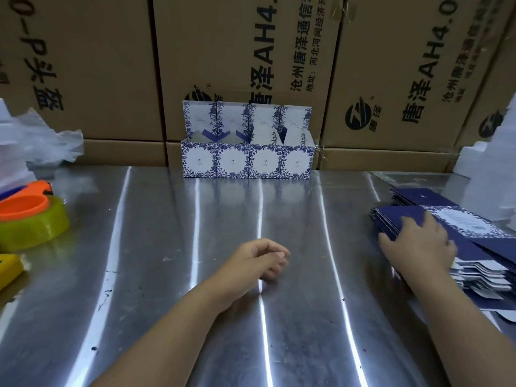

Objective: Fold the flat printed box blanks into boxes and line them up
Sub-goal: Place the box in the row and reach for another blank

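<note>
Left hand [261, 256] loosely curled, empty, over shiny steel table [167, 247]; right hand [418, 244] spread on flat navy blanks [392, 219].

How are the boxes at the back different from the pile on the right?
The boxes stand upright with open tops; the blanks lie flat. The boxes sit in a row; the blanks are stacked. The boxes show mostly white fronts; the blanks show mostly navy. Both carry blue flower print.

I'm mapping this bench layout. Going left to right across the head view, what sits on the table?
Tape roll → row of boxes → stack of blanks. Left out: the left hand, which overlaps the boxes, and the right hand, which lies on the stack.
</note>
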